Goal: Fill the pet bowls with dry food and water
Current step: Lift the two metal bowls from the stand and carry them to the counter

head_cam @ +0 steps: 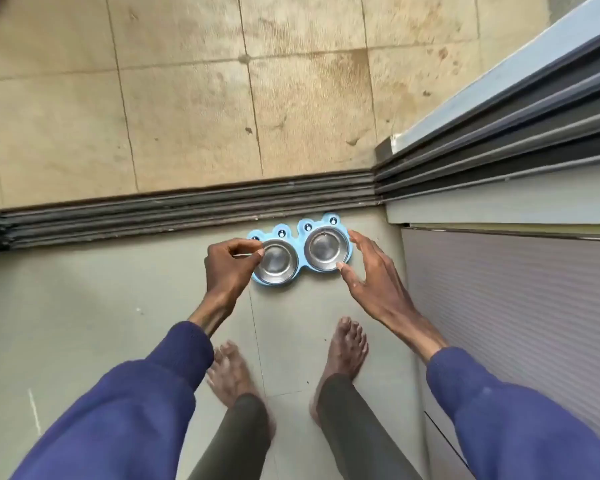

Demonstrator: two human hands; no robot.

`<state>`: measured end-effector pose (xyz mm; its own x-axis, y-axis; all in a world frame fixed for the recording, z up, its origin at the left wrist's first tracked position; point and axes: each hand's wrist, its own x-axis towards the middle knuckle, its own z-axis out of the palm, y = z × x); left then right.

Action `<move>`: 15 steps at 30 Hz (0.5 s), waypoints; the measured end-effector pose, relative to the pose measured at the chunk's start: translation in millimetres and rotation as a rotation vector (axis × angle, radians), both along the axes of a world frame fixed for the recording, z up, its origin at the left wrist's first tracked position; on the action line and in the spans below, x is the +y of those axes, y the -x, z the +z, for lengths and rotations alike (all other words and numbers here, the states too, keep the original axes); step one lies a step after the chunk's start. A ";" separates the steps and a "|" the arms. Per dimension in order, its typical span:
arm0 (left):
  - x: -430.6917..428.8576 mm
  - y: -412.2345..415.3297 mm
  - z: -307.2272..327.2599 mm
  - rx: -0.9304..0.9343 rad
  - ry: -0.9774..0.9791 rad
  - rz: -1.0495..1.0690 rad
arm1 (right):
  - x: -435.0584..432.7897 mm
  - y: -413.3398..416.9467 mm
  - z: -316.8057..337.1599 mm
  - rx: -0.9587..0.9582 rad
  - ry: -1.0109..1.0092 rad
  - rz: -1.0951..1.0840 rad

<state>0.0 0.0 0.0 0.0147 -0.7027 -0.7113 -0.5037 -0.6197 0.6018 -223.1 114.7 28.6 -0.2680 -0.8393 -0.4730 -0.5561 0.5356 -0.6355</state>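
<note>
Blue feeder stand [327, 219] on the grey floor [118, 306], far side tight against the sliding-door track [187, 209]. Left bowl [279, 263] and right bowl [326, 247] both empty. Left hand [227, 268] curled, thumb and forefinger meeting at the left bowl's rim; grip unclear. Right hand [371, 275] spread around the right bowl, holding nothing. Probably framing the stand to lift it for filling.

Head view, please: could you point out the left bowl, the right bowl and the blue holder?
left bowl [279, 263]: head view, middle of its steel bottom.
right bowl [326, 247]: head view, middle of its steel bottom.
blue holder [320, 222]: head view, far edge behind the right bowl.
</note>
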 end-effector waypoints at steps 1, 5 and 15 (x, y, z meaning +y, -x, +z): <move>0.2 0.8 -17.8 -0.043 0.001 0.006 | -1.0 -0.6 -20.1 0.018 -0.003 -0.033; 2.3 1.5 -73.9 -0.232 -0.004 0.017 | -10.5 1.4 -81.3 0.125 -0.137 -0.199; 35.6 -7.0 -128.2 -0.357 0.070 -0.152 | -16.8 5.4 -144.5 0.256 -0.310 -0.275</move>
